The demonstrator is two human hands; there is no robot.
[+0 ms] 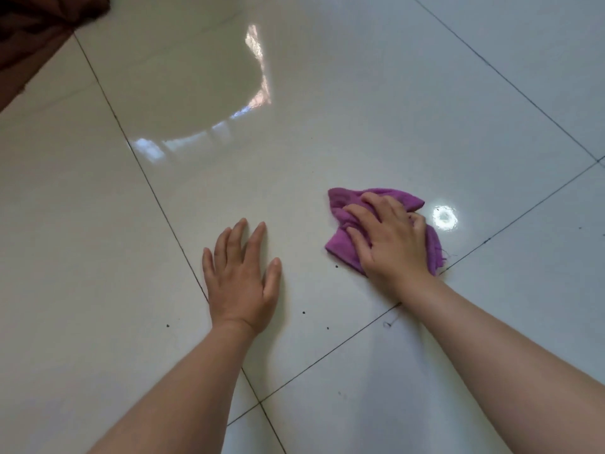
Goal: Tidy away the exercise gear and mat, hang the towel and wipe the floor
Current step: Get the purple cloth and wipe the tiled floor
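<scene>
A crumpled purple cloth lies on the glossy white tiled floor right of centre. My right hand presses down on the cloth, its fingers spread over the fabric and slightly bent. My left hand rests flat on the bare tile to the left of the cloth, fingers straight, holding nothing. The two hands are about a hand's width apart. No exercise gear, mat or towel shows in this view.
Small dark specks dot the tile near my hands. Dark grout lines cross the floor. A dark red-brown fabric edge fills the top left corner. A bright light reflection sits just right of the cloth.
</scene>
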